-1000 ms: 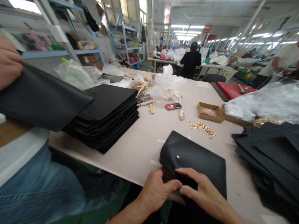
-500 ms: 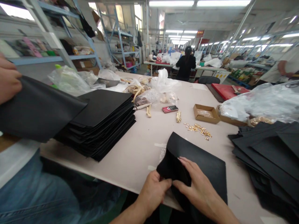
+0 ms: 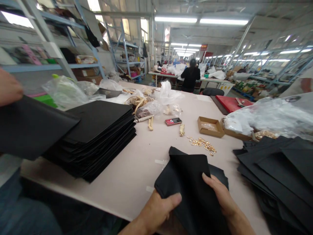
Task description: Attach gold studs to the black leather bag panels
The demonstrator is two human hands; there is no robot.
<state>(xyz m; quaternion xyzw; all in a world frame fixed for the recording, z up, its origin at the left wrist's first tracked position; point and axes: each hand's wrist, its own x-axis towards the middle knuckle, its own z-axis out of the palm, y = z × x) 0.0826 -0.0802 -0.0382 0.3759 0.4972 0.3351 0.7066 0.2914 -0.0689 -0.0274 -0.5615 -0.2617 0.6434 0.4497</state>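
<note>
Between my hands is a black leather-like sheet (image 3: 193, 182), folded over on itself near the table's front edge. My left hand (image 3: 162, 205) grips its left side, thumb on top and fingers hidden underneath. On the right side, my right hand (image 3: 218, 192) is closed on the sheet with the thumb laid over the fold. Just beyond it lie loose gold-coloured metal pieces (image 3: 204, 145) and a small cluster of gold pieces (image 3: 182, 130). A red mobile phone (image 3: 173, 121) rests behind them.
A tall stack of black sheets (image 3: 97, 130) stands at left, where a co-worker's hand (image 3: 9, 88) holds another sheet (image 3: 31, 127). More black sheets (image 3: 276, 166) are piled at right. Behind are a cardboard box (image 3: 210, 127), plastic bags (image 3: 276, 112) and a red board (image 3: 231, 103).
My hands have moved apart, and the sheet's far part is now folded over, showing its inner face. The co-worker's sheet has shifted left. My view has tilted up slightly.
</note>
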